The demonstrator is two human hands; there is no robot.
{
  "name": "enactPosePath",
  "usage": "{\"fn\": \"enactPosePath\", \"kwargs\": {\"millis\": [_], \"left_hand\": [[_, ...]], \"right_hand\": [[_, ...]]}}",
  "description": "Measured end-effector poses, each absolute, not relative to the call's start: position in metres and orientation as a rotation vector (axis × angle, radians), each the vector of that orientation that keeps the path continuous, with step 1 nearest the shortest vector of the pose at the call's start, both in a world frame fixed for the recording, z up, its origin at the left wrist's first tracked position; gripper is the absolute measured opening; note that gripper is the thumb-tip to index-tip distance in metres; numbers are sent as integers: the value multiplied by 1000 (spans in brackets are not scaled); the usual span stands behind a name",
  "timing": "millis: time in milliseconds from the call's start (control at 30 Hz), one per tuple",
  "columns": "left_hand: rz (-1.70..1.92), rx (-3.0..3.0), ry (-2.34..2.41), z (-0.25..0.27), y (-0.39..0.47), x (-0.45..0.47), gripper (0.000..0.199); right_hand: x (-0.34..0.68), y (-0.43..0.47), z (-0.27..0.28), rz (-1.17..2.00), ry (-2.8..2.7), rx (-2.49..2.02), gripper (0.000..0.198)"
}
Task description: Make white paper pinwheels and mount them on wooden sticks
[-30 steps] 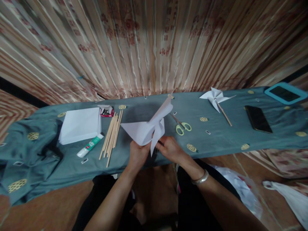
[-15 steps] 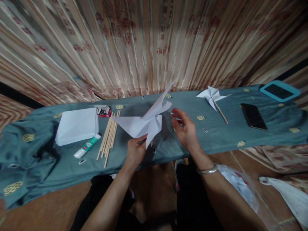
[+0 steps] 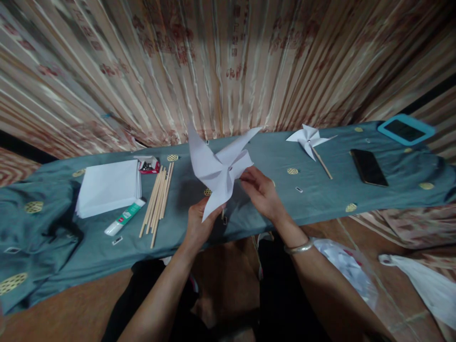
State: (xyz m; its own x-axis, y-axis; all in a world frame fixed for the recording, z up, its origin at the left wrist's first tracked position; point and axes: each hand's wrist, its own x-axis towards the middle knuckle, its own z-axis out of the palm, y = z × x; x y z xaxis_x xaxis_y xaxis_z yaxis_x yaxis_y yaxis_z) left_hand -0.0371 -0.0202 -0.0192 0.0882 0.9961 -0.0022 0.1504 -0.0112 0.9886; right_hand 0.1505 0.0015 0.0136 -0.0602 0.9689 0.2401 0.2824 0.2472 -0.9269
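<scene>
A white paper pinwheel (image 3: 221,172) is held up over the middle of the table, its blades spread. My left hand (image 3: 199,221) is closed below it, its fingertips hidden behind the lower blade; a short bit of stick shows just beside them. My right hand (image 3: 261,190), with a bangle at the wrist, has its fingers bent at the right-hand blade, their tips partly behind the paper. Whether a tack sits in the pinwheel's centre is too unclear to tell. Another pinwheel (image 3: 309,142) on a wooden stick lies farther right.
On the left are a stack of white paper (image 3: 109,187), a small red box of metal pieces (image 3: 149,165), several wooden sticks (image 3: 156,204) and a green-and-white packet (image 3: 124,217). A phone (image 3: 368,167) and a blue-framed tablet (image 3: 406,129) lie right. A curtain (image 3: 213,61) hangs behind.
The pinwheel has turned so its face shows more toward me. My right hand has moved left from beside the pinwheel to its right-hand blade. The view has shifted slightly.
</scene>
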Motion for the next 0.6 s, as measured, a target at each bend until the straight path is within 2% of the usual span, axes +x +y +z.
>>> {"fn": "enactPosePath", "kwargs": {"millis": [333,433,500,600], "left_hand": [[1138,1306,1264,-14,-16,-35,20],[1137,1302,1274,-14,-16,-36,20],[1143,1299,1262,-16,-16,-36,20],[1146,1277,1245,-19,-17,-36,21]], "right_hand": [[146,-6,19,917,-1636,-1296,24],[150,0,16,928,-1405,-1229,30],[150,2,15,1022,-1285,-1162,36],[146,2,17,1193,-1215,-1124,33]]}}
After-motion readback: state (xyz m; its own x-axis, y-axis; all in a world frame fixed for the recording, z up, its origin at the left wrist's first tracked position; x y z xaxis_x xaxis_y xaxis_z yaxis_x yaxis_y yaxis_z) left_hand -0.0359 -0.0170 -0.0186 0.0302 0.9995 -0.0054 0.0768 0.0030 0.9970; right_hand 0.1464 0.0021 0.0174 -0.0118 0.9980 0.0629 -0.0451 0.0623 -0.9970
